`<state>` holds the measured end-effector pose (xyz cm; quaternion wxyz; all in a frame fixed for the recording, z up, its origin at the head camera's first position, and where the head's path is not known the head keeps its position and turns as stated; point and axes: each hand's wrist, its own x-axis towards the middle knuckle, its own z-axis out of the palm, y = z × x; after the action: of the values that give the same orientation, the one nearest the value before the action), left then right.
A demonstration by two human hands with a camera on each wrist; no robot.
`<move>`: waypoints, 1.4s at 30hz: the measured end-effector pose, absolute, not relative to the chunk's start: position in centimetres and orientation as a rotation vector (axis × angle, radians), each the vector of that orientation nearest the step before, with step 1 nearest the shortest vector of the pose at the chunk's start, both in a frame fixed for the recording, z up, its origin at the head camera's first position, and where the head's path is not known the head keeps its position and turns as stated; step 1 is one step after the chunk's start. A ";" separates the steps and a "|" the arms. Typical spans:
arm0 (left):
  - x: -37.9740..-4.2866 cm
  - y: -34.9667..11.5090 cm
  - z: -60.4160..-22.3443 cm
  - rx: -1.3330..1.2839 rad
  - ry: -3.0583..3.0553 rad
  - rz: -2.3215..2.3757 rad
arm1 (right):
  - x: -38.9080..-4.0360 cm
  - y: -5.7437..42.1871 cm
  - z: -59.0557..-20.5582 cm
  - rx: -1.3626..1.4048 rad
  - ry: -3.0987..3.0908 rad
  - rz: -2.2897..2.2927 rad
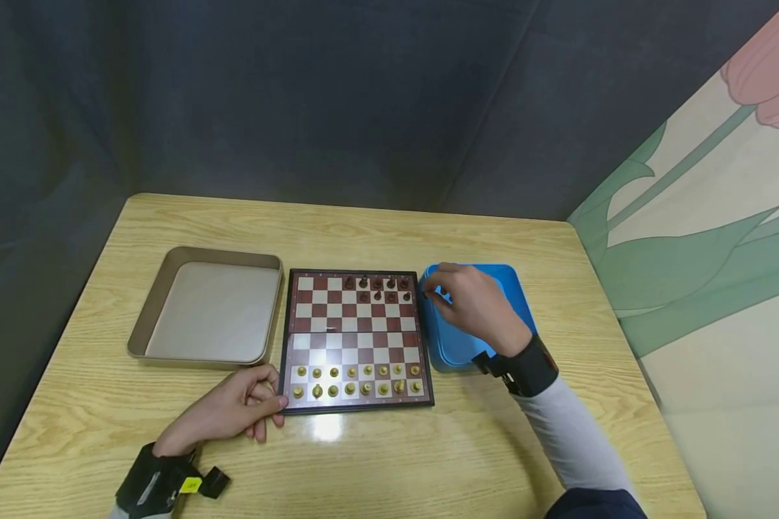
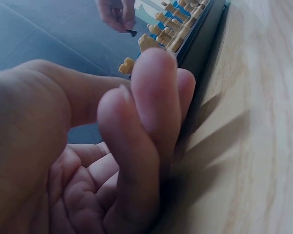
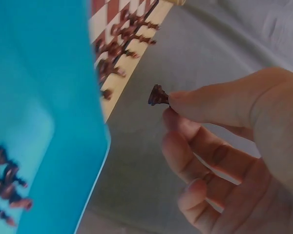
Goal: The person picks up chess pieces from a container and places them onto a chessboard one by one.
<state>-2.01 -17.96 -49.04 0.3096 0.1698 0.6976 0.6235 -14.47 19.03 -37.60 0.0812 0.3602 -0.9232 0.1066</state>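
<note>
My right hand point(image 1: 477, 306) is over the blue bin point(image 1: 519, 288), right of the chessboard point(image 1: 355, 324). Between its thumb and index finger it pinches a small dark chess piece point(image 3: 157, 95) by one end. More dark pieces point(image 3: 9, 183) lie inside the bin in the right wrist view. My left hand point(image 1: 234, 407) holds the board's near left corner, its thumb on the corner and the other fingers curled beside the edge. Two rows of gold pieces point(image 1: 350, 389) stand on the near side. Several dark pieces point(image 1: 378, 284) stand at the far right of the board.
A shallow tan metal tray point(image 1: 141, 328) sits left of the board on the wooden table point(image 1: 363, 476). The blue bin stands close against the board's right side. A dark curtain point(image 1: 331, 108) hangs behind the table, and a flower-patterned wall point(image 1: 720, 288) is at the right.
</note>
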 end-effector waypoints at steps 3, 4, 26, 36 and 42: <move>-2.0 -18.0 -49.0 0.456 1.845 1.650 | -14.6 18.0 -37.3 1.112 -2.739 0.321; -2.0 -18.0 -49.0 0.456 1.846 1.650 | -14.6 17.6 -37.1 1.120 -2.737 0.318; -1.9 -17.9 -48.8 0.431 1.847 1.645 | -16.5 12.0 -36.6 1.233 -2.741 0.368; -1.9 -17.9 -48.7 0.436 1.857 1.639 | -17.4 10.7 -37.6 1.323 -2.717 0.407; -1.8 -17.9 -48.8 0.441 1.856 1.642 | -17.7 9.9 -38.2 1.331 -2.756 0.398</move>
<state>-1.83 -17.85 -48.79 0.3072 0.1666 0.7017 0.6209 -17.74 9.90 -38.21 0.0275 0.4310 -0.8927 0.1289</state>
